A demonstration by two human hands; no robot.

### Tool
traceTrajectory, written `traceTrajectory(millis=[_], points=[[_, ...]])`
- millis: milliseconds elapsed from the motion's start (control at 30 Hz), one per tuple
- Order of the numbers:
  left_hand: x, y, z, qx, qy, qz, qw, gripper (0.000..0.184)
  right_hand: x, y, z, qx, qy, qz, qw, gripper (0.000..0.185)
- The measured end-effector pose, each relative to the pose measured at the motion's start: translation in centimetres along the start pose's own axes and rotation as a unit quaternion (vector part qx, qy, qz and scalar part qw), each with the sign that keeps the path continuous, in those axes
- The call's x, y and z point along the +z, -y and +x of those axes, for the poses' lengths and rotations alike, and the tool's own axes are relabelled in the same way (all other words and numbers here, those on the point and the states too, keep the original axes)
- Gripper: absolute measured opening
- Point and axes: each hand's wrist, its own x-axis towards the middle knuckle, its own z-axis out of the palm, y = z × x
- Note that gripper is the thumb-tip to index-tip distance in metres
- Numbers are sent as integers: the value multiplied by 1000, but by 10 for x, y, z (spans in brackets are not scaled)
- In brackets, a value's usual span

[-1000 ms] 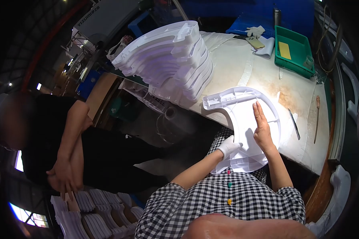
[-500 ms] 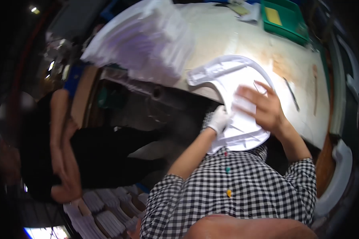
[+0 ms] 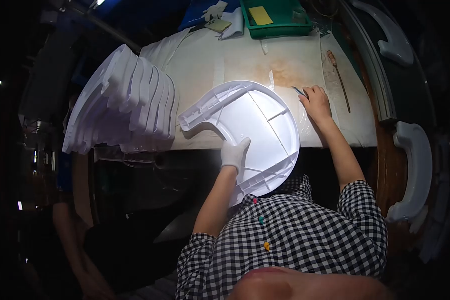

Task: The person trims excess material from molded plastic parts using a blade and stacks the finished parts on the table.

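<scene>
A white curved plastic part with raised ribs on its upper face lies partly on the table and reaches over the front edge to my shirt. My left hand, in a white glove, grips its inner curved edge with the thumb on top. To the right of the part, my bare right hand is closed on a slim knife-like tool at the table surface. Only the tool's bluish end shows past the fingers, so its exact kind is unclear.
A stack of similar white parts stands at the table's left. A green tray holds a yellow block, near a glove and cloth. A thin wooden-handled tool lies right. Another person's arm is at lower left.
My right hand has moved off the white part to the slim tool on the table and closed on it. The left hand still holds the part. The head view has shifted.
</scene>
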Motion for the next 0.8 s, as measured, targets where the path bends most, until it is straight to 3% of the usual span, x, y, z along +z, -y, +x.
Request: traceTrajectory(millis=[67, 133, 233, 300, 400, 500, 567, 600, 700, 800], points=[[0, -3, 5, 35, -20, 2, 999, 51, 9, -3, 8, -12, 6, -14, 1000, 21], [-8, -26, -2, 70, 37, -37, 996, 46, 13, -2, 10, -18, 11, -30, 999, 19], [-13, -27, 19, 97, 30, -7, 995, 53, 20, 1, 10, -16, -2, -21, 1000, 15], [-18, -47, 19, 87, 74, -72, 991, 48, 33, -7, 9, 6, -5, -79, 997, 15], [-23, -68, 27, 70, 64, -58, 994, 43, 26, 0, 6, 26, 5, -66, 997, 15], [-32, -59, 61, 92, 41, 1, 995, 52, 31, -2, 1, 8, 17, -92, 996, 9], [-43, -73, 77, 49, 17, 146, 988, 70, 26, -3, 5, 28, 35, -82, 996, 10], [-40, -43, 113, 92, 15, 135, 986, 82, 23, -2, 6, 27, 55, -84, 995, 10], [-38, -47, 115, 60, -35, 213, 975, 85, 23, 1, 3, 44, 70, -86, 993, 11], [-44, -70, 91, 64, 0, 182, 981, 87, 20, 5, -6, 61, 74, -92, 991, 16]])
